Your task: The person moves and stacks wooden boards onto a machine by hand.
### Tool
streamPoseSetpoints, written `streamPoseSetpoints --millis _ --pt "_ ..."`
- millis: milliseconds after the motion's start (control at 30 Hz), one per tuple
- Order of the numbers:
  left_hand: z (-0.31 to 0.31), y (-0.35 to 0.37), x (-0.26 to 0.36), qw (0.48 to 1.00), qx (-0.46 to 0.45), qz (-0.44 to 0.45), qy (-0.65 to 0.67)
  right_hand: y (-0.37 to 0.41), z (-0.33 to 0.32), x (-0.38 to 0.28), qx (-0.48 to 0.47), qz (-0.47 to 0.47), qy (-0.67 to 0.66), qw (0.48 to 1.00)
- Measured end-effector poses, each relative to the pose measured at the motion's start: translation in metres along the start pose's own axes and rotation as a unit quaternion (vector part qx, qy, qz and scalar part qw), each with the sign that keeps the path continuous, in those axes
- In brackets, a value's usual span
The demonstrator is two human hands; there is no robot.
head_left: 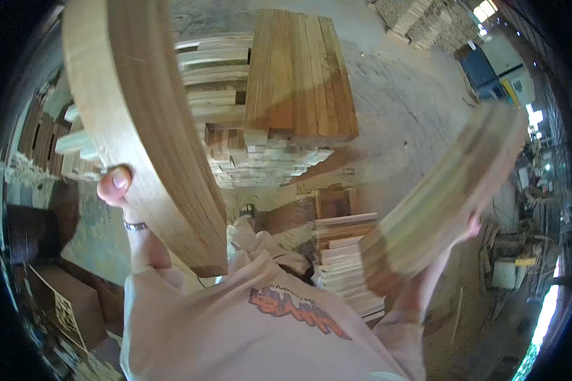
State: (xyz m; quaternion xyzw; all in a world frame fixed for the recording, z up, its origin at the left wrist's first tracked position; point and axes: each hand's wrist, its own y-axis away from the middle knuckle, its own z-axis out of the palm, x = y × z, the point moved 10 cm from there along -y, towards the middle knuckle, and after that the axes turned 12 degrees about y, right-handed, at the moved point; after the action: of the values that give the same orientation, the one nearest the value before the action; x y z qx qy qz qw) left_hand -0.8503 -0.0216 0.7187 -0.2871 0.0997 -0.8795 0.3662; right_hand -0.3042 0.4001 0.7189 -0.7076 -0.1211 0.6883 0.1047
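My left hand (115, 186) grips a long, thick wooden board (149, 108), its thumb pressed on the near face. That board stands tilted at the left and runs past the top of the view. On the right, my right hand (472, 226) holds a second wooden board (442, 197), smeared by motion and slanting up to the right. Most of the right hand's fingers are hidden behind the wood. Between the two boards, farther off, a row of planks (302, 76) lies side by side on top of a stack of cut lumber (267, 162).
Another pile of wood strips (349, 273) stands low, close to my right side. More lumber (426, 22) is stacked at the far top right, near a blue and grey cabinet (499, 66). A brown box (70, 305) sits at lower left. Concrete floor (400, 95) shows beyond.
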Motion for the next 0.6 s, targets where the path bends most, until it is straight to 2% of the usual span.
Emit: streamPoseSetpoints --millis 67,100,167,233,300,333,400,433,467,500,533,600 --pt "-0.020 0.003 0.012 0.999 0.035 -0.002 0.009 0.002 0.140 -0.095 -0.041 0.023 0.079 0.996" --pt "-0.027 0.007 0.017 0.999 0.051 -0.003 0.013 -0.047 0.169 -0.074 -0.173 -0.006 0.155 0.973" --pt "-0.043 -0.001 0.024 0.997 0.078 0.002 0.025 -0.049 0.257 -0.095 -0.193 0.039 0.138 0.971" --pt "-0.058 -0.002 0.030 0.994 0.096 0.019 0.043 -0.042 0.326 -0.096 -0.260 0.097 0.203 0.939" --pt "-0.081 -0.009 0.039 0.990 0.123 0.040 0.059 -0.031 0.383 -0.098 -0.348 0.046 0.276 0.895" --pt "-0.085 -0.011 0.040 0.990 0.122 0.042 0.058 -0.041 0.400 -0.088 -0.349 0.044 0.275 0.895" --pt "-0.106 0.005 0.050 0.964 0.241 0.079 -0.075 -0.020 0.457 -0.044 -0.524 0.088 0.269 0.803" --pt "-0.109 0.006 0.050 0.962 0.249 0.083 -0.082 -0.005 0.476 -0.039 -0.533 0.091 0.264 0.799" --pt "-0.108 -0.003 0.038 0.974 0.219 0.056 -0.024 -0.016 0.466 -0.027 -0.388 0.057 0.488 0.780" --pt "-0.102 -0.013 0.025 0.982 0.186 0.030 0.035 -0.024 0.451 -0.038 -0.214 0.017 0.677 0.704" --pt "-0.085 -0.022 0.024 0.979 0.199 0.048 -0.013 -0.015 0.462 -0.037 -0.256 0.012 0.665 0.702" --pt "-0.085 -0.023 0.017 0.979 0.203 0.029 -0.007 -0.021 0.470 -0.029 -0.276 0.015 0.661 0.698"
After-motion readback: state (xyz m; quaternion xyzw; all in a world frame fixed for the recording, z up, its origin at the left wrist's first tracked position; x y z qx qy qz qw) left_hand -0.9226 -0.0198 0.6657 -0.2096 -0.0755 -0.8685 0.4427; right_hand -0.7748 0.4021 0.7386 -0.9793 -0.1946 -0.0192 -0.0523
